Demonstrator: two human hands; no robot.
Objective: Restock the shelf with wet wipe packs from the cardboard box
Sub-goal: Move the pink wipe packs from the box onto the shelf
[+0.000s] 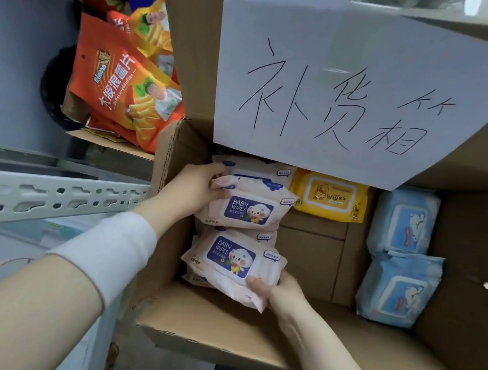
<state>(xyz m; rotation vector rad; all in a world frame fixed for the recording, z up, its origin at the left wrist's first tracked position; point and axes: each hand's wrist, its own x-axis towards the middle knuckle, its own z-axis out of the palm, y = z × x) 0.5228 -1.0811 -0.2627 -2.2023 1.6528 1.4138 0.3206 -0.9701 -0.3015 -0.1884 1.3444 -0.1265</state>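
Fingers of my left hand [193, 191] pinch the upper pink baby-wipes pack [246, 203]; my right hand [282, 289] pinches the lower pack [234, 262], two per trip.

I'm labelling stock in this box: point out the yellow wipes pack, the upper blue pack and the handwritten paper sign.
yellow wipes pack [329, 198], head view, on its lid label.
upper blue pack [404, 223], head view, on its front lid.
paper sign [331, 103], head view, among the handwritten characters.

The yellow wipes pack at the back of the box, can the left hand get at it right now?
Probably not yet: the left hand is gripping a pink pack. Otherwise the yellow pack lies uncovered.
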